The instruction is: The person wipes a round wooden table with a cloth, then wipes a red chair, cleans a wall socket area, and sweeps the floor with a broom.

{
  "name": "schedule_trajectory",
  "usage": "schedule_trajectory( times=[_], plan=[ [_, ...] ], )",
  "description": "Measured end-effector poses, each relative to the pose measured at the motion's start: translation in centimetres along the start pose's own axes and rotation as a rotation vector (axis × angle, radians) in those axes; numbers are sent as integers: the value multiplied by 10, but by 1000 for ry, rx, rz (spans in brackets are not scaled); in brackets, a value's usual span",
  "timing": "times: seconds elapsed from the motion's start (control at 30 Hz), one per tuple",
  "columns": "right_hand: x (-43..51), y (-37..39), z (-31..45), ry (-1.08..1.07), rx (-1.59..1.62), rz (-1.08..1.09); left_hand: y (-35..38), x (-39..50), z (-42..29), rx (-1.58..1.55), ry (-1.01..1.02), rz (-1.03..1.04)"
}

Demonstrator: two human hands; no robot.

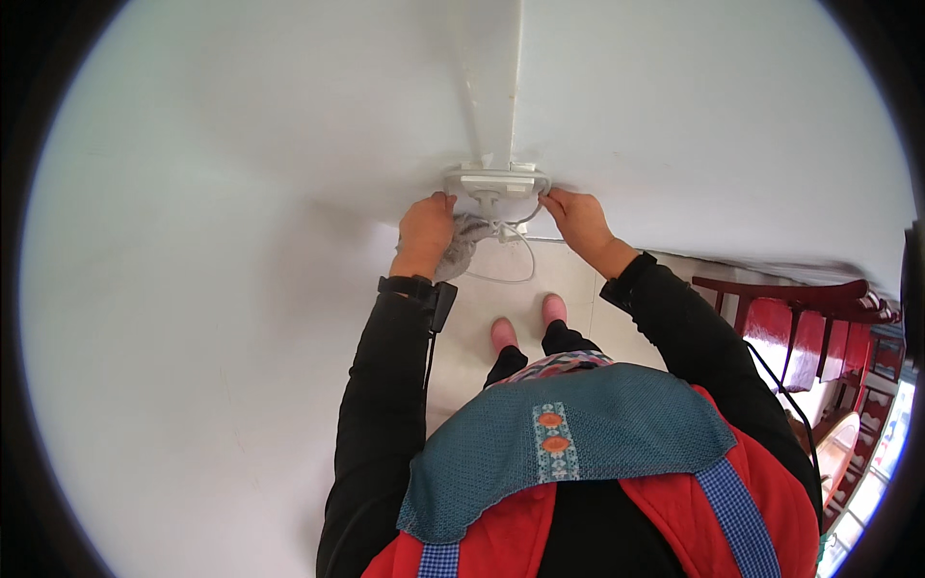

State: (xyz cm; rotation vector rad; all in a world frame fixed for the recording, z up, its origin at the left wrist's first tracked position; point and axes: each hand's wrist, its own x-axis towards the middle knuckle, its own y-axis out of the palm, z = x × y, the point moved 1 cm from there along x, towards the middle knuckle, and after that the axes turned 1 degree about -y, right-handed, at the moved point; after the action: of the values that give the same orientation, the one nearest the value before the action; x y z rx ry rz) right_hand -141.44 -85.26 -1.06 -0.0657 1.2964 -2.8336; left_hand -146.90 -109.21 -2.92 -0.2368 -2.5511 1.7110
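A pale cable runs looped around a white wall socket, into which a white plug is fitted. My left hand is at the left end of the loop, its fingertips at the cable, with a grey cloth bunched beneath and beside the palm. At the right end, my right hand pinches the cable between thumb and fingers. Below the socket the cable is bundled, and a thin white loop hangs from it. A second white fitting shows behind the bundle.
White walls surround the socket, with a vertical white trunking or pipe cover above it. Dark red wooden furniture stands at the right. Light floor tiles lie below, beside my pink shoes.
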Motion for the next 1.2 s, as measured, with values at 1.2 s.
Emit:
schedule_trajectory(
  times=[1.2],
  plan=[
    [-6, -3, -19, -41, -206, 154, -4, -26, 31, 39, -95, 46]
  ],
)
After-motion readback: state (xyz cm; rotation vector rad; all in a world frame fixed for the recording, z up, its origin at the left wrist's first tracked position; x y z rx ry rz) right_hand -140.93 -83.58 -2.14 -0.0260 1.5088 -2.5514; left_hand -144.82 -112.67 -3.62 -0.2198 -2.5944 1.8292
